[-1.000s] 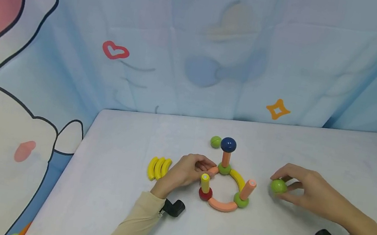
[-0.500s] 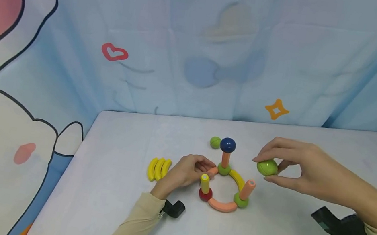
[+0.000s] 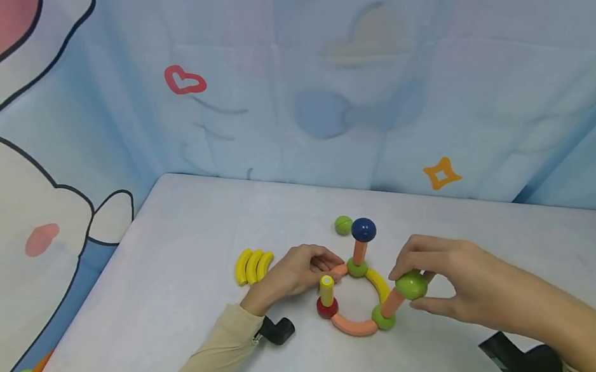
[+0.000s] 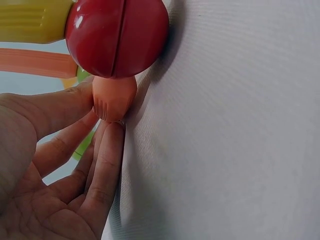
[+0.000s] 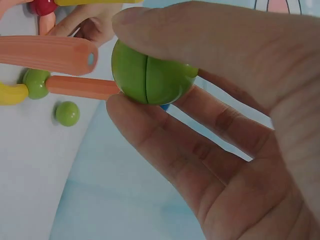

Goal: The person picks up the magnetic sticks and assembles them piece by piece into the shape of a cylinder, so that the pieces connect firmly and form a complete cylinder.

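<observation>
Since the head view half a second ago, the right hand [image 3: 468, 282] has brought its green ball [image 3: 411, 285] slightly left and down, so that it now overlaps the top of the standing salmon rod [image 3: 392, 304]; the left hand [image 3: 297, 269] has stayed at the left side of the ring. The rod rises from a green corner ball [image 3: 383, 318]. Farther back, a loose green ball [image 3: 343, 225] lies near the blue ball [image 3: 363, 229], which tops another rod.

In the left wrist view, thumb and fingers are drawn in round a curved salmon piece [image 4: 114, 100], just beside the red ball [image 4: 118, 37]. Its ridged side should give decent friction—a light hold low on it would likely steady the ring without lifting it.

In the right wrist view, the thumb and fingertips pinch the green ball from opposite sides, parted only by its width. A gap shows between ball and rod end, where a small pale disc [image 5: 91, 59] sits, perhaps a magnet. The ball looks light, hard and glossy—likely to roll or slip if squeezed off-centre—so a grip about its middle, leaving the rod-facing side bare, seems best.
</observation>
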### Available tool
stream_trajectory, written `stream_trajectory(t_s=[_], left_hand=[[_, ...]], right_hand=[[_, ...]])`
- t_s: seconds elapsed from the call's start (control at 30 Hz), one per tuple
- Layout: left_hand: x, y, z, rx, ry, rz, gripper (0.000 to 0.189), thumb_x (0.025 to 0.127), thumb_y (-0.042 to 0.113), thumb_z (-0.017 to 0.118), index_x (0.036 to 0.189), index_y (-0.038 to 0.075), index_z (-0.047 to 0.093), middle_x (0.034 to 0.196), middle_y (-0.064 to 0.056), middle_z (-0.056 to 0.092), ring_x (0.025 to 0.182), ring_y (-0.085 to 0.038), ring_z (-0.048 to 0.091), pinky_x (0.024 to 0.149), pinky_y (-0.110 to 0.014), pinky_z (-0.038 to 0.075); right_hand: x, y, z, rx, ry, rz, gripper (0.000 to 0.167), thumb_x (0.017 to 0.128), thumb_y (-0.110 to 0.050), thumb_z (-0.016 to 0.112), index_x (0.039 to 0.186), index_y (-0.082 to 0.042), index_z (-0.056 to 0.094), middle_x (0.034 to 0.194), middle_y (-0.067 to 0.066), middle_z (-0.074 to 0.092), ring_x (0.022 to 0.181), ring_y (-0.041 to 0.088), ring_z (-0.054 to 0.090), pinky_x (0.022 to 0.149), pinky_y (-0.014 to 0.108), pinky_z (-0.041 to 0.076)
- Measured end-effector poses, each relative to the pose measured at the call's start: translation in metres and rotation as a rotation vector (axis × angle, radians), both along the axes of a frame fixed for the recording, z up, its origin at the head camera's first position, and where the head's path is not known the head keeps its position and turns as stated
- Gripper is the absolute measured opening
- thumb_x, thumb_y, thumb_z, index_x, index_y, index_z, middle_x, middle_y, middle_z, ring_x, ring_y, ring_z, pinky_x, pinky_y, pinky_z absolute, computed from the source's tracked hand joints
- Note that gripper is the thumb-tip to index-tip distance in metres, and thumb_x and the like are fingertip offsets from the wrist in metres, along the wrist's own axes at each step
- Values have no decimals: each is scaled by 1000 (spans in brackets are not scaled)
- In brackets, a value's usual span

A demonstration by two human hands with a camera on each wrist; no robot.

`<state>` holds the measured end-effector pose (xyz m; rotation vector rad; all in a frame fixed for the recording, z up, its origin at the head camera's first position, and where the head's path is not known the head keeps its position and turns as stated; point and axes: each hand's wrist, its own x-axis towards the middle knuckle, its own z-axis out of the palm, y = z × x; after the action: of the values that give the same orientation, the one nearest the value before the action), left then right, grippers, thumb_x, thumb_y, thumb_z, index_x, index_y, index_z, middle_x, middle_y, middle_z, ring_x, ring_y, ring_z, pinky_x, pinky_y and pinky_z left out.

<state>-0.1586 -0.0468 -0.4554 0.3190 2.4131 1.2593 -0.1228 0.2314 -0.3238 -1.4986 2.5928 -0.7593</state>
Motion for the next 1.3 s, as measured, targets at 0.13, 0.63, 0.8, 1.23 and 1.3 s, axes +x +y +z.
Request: stream_trajectory(t_s=[0.13,0.63,0.8,1.23,1.3], left_hand=[[0,0,0,-4,3,-3,30,94,19,81,122,10,76,96,5,71,82,-4,62,78,-18,52],[1,0,-2,-5,7,-2,30,93,18,82,122,10,76,96,5,71,82,-4,63,79,-18,52],[1,-1,-2,8,4,3,30,93,18,82,121,10,76,96,5,71,82,-6,63,79,-19,53],[0,0,-2,15,1,5,29,93,18,83,120,11,76,94,6,70,82,-6,63,78,-20,52],[0,0,-2,14,-3,9,29,93,17,83,120,11,76,94,5,70,81,-6,62,78,-20,52]], right_hand=[[2,-3,-2,63,-35,-44,42,75,-9,95,107,-26,74,108,-17,59,87,-5,61,75,27,59],[4,-3,-10,73,-44,-70,42,76,-7,94,107,-27,74,108,-18,58,90,-2,58,78,30,60],[6,-2,-12,70,-53,-93,46,74,-6,95,111,-24,73,110,-16,60,90,-2,60,78,29,60],[5,22,-36,10,-206,-197,79,76,-18,96,144,-21,57,125,-11,61,102,6,61,80,29,59],[3,29,-42,19,-250,-218,75,76,-16,95,142,-20,59,126,-8,62,104,9,62,80,28,59]])
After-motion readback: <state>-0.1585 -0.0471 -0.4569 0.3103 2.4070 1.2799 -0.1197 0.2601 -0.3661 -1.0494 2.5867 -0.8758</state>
